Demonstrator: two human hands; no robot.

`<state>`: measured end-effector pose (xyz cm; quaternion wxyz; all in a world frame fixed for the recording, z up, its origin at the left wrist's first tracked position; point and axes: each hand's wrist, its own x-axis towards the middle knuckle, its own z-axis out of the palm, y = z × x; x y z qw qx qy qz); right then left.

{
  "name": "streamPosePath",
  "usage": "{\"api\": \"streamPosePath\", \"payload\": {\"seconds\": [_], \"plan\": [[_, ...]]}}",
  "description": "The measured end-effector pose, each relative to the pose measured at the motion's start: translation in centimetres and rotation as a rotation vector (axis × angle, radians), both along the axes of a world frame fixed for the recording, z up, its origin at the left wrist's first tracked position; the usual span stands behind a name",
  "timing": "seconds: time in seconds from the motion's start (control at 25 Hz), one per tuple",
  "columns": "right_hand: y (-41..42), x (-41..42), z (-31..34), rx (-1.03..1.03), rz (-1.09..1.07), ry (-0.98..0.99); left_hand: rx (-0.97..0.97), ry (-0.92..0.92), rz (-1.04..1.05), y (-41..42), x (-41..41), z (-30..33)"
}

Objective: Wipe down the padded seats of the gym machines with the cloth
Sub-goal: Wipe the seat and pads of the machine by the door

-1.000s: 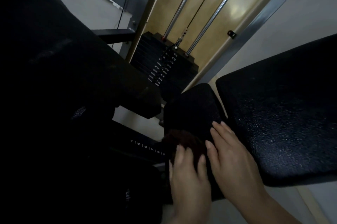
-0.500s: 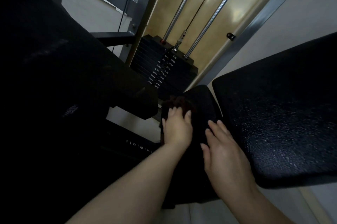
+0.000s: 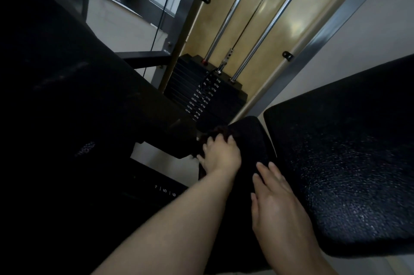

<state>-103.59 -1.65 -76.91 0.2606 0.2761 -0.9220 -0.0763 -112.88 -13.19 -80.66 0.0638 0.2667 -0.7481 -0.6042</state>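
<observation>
While your left hand [image 3: 220, 155] bunches the dark cloth [image 3: 216, 132] at the far left corner of the narrow seat pad [image 3: 248, 138], your right hand [image 3: 276, 203] lies flat on the pad's right edge, fingers straight, holding nothing. So that's the left grip curled down over the cloth, the right one open and bracing. The cloth sits right at the pad's far edge, partly spilling over it toward the gap beside the big dark pad [image 3: 89, 95] on the left. Watch that edge: push any further and the cloth may well slide off the corner and drop toward the weight stack [image 3: 208, 95] beyond. The light is dim and cloth and pad are both dark, so you could easily miss a strip along the right edge where your bracing hand covers it. The wider textured pad [image 3: 349, 158] just beside it on the right looks untouched by either hand now, and I judge it needs its own pass.
</observation>
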Motion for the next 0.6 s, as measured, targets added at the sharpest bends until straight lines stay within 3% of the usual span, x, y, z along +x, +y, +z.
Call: {"api": "streamPosePath", "payload": {"seconds": [0.16,0.28,0.36,0.48,0.6], "plan": [[-0.1,0.3,0.0,-0.009,0.006,-0.012,-0.051,0.041,-0.019,-0.2,-0.1,-0.8],[-0.4,1.1,0.8,0.044,-0.046,-0.062,0.003,0.201,0.02,3.0,8.7,-2.3],[-0.7,1.6,1.2,0.092,-0.076,-0.085,-0.099,0.331,0.04,5.0,15.7,-2.7],[-0.7,1.5,1.4,0.153,-0.082,-0.091,-0.219,0.263,-0.042,5.7,17.9,-3.4],[-0.8,1.0,1.3,0.203,-0.116,-0.088,-0.116,0.123,-0.011,3.4,10.5,-1.9]]}}
